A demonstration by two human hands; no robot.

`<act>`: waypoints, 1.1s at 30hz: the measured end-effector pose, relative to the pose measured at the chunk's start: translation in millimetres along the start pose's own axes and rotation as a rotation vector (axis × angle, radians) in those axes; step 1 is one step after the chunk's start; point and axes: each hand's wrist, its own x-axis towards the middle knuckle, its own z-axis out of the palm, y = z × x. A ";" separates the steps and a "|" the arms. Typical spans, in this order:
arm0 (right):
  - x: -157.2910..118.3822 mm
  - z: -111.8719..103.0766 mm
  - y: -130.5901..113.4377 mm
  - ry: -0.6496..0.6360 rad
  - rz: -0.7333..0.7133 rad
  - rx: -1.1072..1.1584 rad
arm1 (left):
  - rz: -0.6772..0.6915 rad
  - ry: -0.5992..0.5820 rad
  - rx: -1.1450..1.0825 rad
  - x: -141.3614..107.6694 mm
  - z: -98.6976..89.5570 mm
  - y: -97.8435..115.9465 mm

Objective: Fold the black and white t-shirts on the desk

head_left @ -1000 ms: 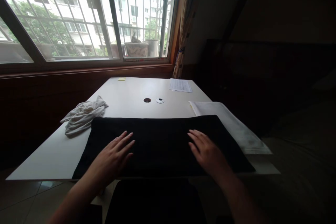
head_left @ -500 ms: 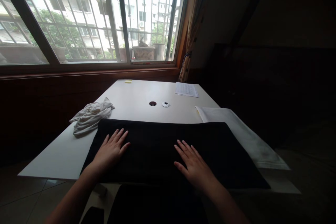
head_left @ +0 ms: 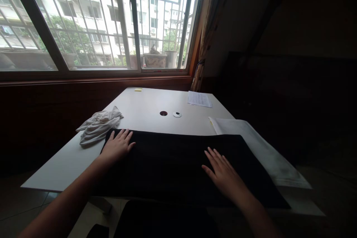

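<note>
A large piece of black cloth [head_left: 167,167] lies spread along the front of the white table [head_left: 145,108]. My left hand [head_left: 118,144] rests palm down near its far left corner, fingers spread and reaching to the cloth's far edge. On the right half of the cloth, my right hand [head_left: 221,173] lies flat with its fingers stretched out. Neither hand grips anything. Just beyond my left hand is a crumpled light grey cloth [head_left: 97,126]. White folded fabric [head_left: 251,145] lies at the right, partly beside the black cloth.
Printed sheets of paper [head_left: 199,99] and a yellow sticky note [head_left: 138,90] lie toward the table's far edge. A round hole [head_left: 163,113] and its white cover [head_left: 177,114] are mid-table. Behind stands a barred window [head_left: 111,26] with a tied curtain [head_left: 199,70].
My left hand has slid away from me toward the cloth's far left corner. My right hand has moved to the right across the cloth. The view has shifted slightly.
</note>
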 end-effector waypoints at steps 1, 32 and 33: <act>10.8 -5.5 -0.8 0.011 -0.004 -0.018 | 0.017 -0.020 -0.025 8.5 -1.5 6.8; 80.9 32.1 185.3 0.182 0.420 -0.038 | -0.133 0.043 -0.151 41.4 40.0 -27.4; 79.9 31.0 184.4 0.195 0.435 -0.041 | -0.132 0.047 -0.150 41.5 40.7 -27.5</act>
